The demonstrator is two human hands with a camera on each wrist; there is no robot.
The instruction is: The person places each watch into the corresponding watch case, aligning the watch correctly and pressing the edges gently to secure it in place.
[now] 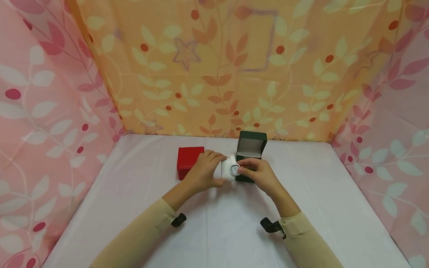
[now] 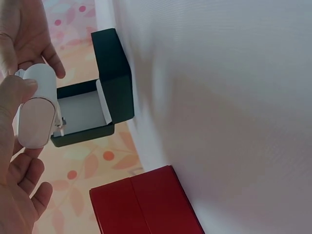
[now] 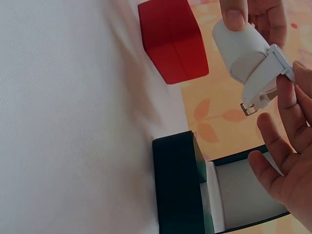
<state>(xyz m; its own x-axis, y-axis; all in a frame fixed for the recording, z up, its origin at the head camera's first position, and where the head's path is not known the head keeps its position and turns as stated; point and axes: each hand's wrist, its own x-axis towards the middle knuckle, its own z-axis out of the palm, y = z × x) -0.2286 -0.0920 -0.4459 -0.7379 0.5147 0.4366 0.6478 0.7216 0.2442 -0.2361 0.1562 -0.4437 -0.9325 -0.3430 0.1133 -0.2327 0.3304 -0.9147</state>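
Handling first: the white watch [image 1: 234, 169] looks light, with a stiff case and a strap that should bend. Expect the glass to scratch or slip under a fingertip—take it by the case's edges or the strap root, off the dial. The white cushion [image 1: 225, 173] seems light too, smooth and perhaps a little giving; hold it round its left part, clear of the strap.

Direction: the cushion's long axis runs left to right, one flat oval end facing left. The watch lies crosswise at its right end, dial turned up toward you, strap running far from the case; the buckle [image 3: 248, 109] hangs on the underside. Whether it is fastened, you can't tell.

Hands: your left hand [image 1: 204, 172] grips the cushion, thumb against its side. Your right hand [image 1: 262, 174] pinches the watch by the case, other fingers loosely bent beneath.

Position: watch and cushion are held between your hands, above the white counter [image 1: 211, 236]. The green box [image 1: 252, 135], lid raised, stands just beyond on the right; the red box [image 1: 189, 160] sits to the left, partly behind your left hand.
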